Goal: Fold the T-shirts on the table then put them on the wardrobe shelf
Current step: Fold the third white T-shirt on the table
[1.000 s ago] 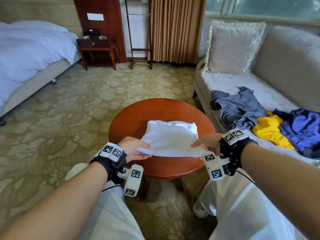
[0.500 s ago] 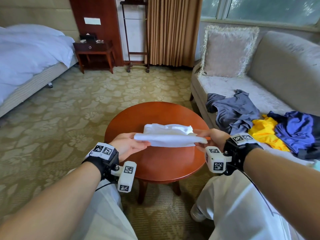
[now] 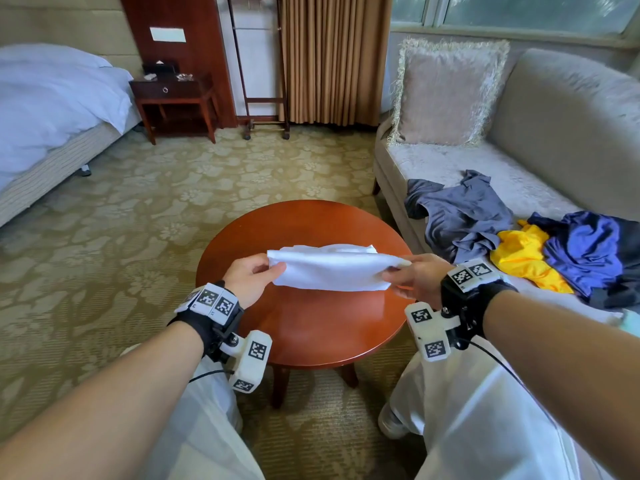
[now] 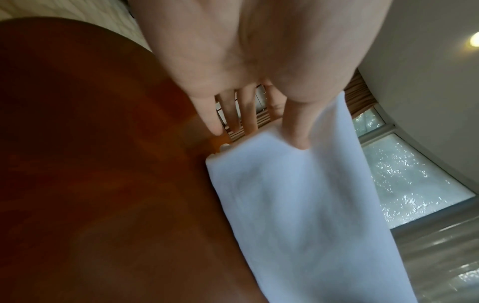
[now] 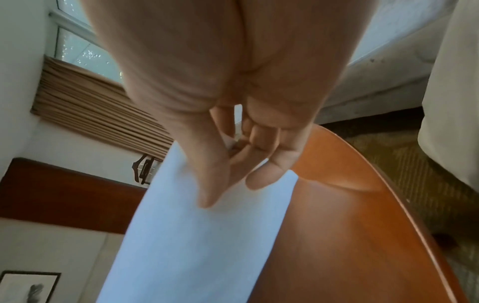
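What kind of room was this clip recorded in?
Probably a hotel room: a made bed with white bedding beside a wooden nightstand, a grey sofa under the window, patterned carpet, and a small round table.

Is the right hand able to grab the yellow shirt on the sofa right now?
Probably not right away. The right hand is pinching one end of the white T-shirt, so it is busy. The yellow shirt lies uncovered on the sofa just beside that arm, so nothing blocks the path once it lets go.
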A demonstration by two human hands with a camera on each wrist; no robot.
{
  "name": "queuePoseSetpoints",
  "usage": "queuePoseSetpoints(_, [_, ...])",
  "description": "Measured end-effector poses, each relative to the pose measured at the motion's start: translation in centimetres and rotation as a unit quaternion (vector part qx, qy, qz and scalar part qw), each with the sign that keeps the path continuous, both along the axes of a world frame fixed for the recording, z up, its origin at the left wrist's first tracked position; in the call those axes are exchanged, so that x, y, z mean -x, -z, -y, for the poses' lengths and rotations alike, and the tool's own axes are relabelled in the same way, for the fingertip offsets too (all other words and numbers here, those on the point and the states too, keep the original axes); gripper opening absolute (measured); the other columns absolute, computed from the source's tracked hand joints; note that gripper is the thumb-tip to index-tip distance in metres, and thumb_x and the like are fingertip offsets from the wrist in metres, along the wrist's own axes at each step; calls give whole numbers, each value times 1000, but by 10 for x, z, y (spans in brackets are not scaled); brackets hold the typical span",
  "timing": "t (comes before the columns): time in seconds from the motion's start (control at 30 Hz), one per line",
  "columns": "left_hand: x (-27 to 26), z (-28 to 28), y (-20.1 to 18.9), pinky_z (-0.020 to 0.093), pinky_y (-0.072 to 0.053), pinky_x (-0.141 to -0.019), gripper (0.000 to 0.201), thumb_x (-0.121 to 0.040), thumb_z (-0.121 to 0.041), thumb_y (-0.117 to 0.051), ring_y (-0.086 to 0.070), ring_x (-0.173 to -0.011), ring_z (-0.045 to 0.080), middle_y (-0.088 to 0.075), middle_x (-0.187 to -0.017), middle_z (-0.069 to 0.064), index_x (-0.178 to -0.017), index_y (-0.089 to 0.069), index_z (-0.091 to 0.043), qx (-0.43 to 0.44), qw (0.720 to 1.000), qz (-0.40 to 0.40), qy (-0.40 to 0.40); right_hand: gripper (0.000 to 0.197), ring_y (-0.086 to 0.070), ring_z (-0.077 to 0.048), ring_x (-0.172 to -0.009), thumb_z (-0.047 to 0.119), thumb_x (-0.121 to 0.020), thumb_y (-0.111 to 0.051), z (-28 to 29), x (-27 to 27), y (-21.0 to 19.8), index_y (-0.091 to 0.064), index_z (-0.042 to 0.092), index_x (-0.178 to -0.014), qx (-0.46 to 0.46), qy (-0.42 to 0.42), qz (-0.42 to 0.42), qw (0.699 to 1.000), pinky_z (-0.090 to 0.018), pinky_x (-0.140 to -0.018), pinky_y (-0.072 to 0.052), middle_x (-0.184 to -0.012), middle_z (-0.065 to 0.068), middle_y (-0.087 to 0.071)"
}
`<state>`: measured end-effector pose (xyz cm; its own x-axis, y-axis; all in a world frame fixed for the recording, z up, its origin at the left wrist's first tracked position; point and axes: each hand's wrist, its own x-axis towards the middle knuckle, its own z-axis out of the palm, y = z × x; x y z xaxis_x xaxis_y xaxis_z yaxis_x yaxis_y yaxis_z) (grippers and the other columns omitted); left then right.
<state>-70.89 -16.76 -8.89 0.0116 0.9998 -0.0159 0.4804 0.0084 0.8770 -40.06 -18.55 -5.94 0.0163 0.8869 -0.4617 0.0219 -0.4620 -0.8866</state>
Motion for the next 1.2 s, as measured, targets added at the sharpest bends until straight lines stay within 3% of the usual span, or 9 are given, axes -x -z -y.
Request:
queuePoseSetpoints(0.13, [-3,-4,-1,27,-24,-56,38,-99,-32,-53,-34,-61,14,-37,-67,2,-76,-47,-2,7,1000,-3,11,21,-52,-17,-61,24,-77,-81,-8,5,0,-63,13,-74,-19,40,146,988,-32,-61,-51,-67,-5,-55])
queuePoseSetpoints(0.33, [-4,-15,-2,31,-20,-52,41,-102,-32,-46,-25,-53,17,-28,-59,-1,-67,-35,-13,-51,996,-78,-4,27,-67,-35,-93,39,-81,-75,-21,13,3,-72,12,-81,-76,44,191,978,-46,-92,-53,-97,-18,-72])
queuePoseSetpoints(0.43, [-5,-22,3,33,-20,-51,44,-101,-34,-48,-27,-51,19,-31,-55,-2,-64,-36,-13,-57,993,-98,-38,52,-66,-40,-96,45,-81,-71,-28,22,12,-69,-5,-93,-98,67,183,976,-56,-95,-48,-106,-29,-65])
queuePoseSetpoints(0.53, [-6,-29,11,34,-22,-51,46,-101,-34,-48,-31,-53,21,-35,-54,-1,-62,-35,-13,-38,989,-132,-55,61,-56,-26,-69,55,-79,-60,-33,32,18,-65,-5,-86,-96,67,212,970,-39,-69,-51,-85,-30,-63])
queuePoseSetpoints(0.6, [-6,-35,17,32,-23,-49,47,-101,-35,-48,-34,-53,20,-37,-54,-1,-62,-36,-12,-24,986,-149,-64,45,-48,-24,-65,49,-88,-55,-36,37,22,-56,9,-67,-82,63,246,964,-28,-58,-38,-63,-10,-54])
queuePoseSetpoints(0.77, [-8,-52,34,31,-24,-49,49,-100,-37,-48,-38,-55,22,-39,-53,1,-59,-38,-13,10,982,-163,-90,35,-53,-22,-66,48,-94,-44,-51,46,40,-61,18,-89,-28,64,323,944,-28,-59,-39,-84,-8,-61])
queuePoseSetpoints(0.87, [-7,-62,46,32,-24,-50,49,-100,-38,-49,-42,-63,27,-41,-54,3,-60,-40,-12,40,980,-167,-97,38,-47,-18,-60,46,-96,-38,-58,51,48,-60,15,-96,7,67,352,934,-24,-49,-28,-75,-3,-52])
queuePoseSetpoints(0.97, [-6,-68,57,32,-27,-55,49,-99,-40,-49,-44,-74,29,-43,-56,4,-60,-43,-12,78,976,-180,-94,47,-51,-22,-62,49,-96,-32,-65,55,56,-62,13,-102,38,61,365,928,-26,-55,-35,-75,-5,-52])
queuePoseSetpoints(1.2, [-9,-76,50,30,-32,-55,56,-95,-45,-53,-51,-62,31,-45,-51,6,-51,-41,-14,162,956,-225,-98,45,-50,-21,-60,46,-92,-48,-76,58,60,-62,10,-115,77,52,412,907,-29,-63,-42,-86,-7,-56])
